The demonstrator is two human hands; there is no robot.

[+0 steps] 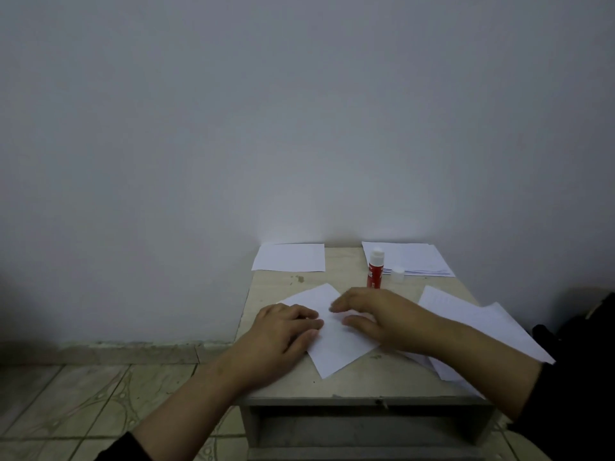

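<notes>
A white sheet of paper [336,347] lies turned like a diamond in the middle of a small beige table [366,380]. My left hand [283,331] lies flat on the sheet's left part, fingers straight and pointing right. My right hand [376,314] hovers over or touches the sheet's right part, its fingers stretched to the left and slightly bent; contact with the paper is not plain. The two sets of fingertips nearly meet at the sheet's middle. A red glue stick [375,269] stands upright just behind my right hand, uncapped, with its white cap [398,273] beside it.
A white sheet [289,257] lies at the table's back left and a stack of sheets [409,257] at the back right. More sheets [466,321] overhang the right edge under my right forearm. The table stands against a wall; tiled floor lies to the left, a dark object at far right.
</notes>
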